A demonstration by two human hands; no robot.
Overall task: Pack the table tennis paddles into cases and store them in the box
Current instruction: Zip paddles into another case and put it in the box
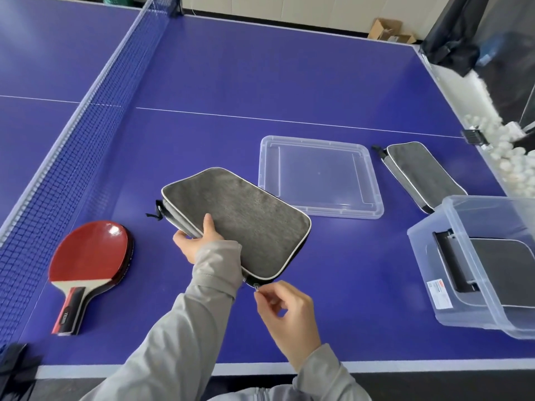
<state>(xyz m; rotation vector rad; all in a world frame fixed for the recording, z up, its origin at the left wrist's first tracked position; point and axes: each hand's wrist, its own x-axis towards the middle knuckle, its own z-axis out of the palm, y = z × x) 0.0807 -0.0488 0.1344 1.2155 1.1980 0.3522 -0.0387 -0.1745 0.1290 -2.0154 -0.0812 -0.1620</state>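
Observation:
A grey paddle case (240, 218) with white piping is lifted at a tilt over the blue table. My left hand (197, 241) grips its near-left edge, thumb on top. My right hand (286, 308) pinches the zipper pull (256, 286) at the case's near corner. Red paddles (89, 264) lie stacked at the left by the net. A second grey case (419, 175) lies flat at the right. The clear plastic box (434, 267) at the right holds another dark case (503, 273).
The box's clear lid (318, 175) lies flat behind the held case. The net (86, 117) runs along the left. White balls (506, 157) fill a trough past the table's right edge. A black strap (14, 363) lies at the near-left corner.

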